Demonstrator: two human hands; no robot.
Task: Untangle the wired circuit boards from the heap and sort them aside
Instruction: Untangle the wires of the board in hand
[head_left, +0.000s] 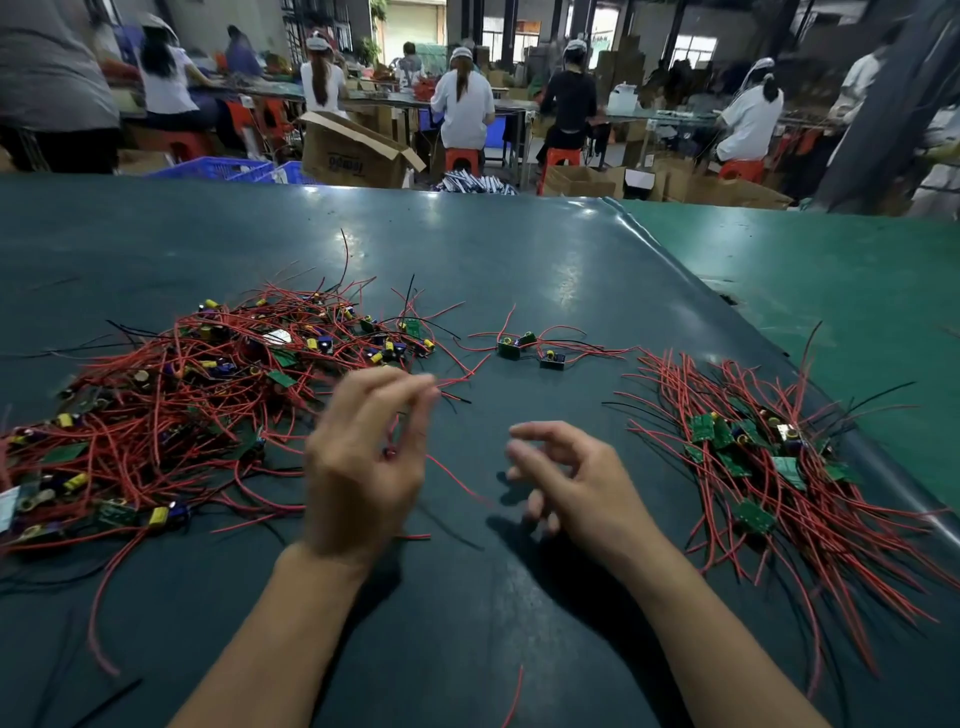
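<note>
A big tangled heap (182, 405) of red-wired circuit boards with yellow and purple parts covers the left of the dark mat. A sorted pile (769, 467) of green boards with red wires fanned out lies at the right. Three loose boards (530, 351) sit between them, farther back. My left hand (363, 457) is blurred at the heap's right edge. Its fingers are curled round a red wire (457, 480) that trails out to the right, and whatever hangs on that wire is hidden in the palm. My right hand (571, 483) hovers beside it, fingers loosely curled and holding nothing.
The dark mat (493, 597) ends in a raised fold (675, 270) at the right, with a lighter green table (831, 270) beyond. Stray wires lie near the front edge. Past the far edge are cardboard boxes (358, 153), blue crates and seated workers.
</note>
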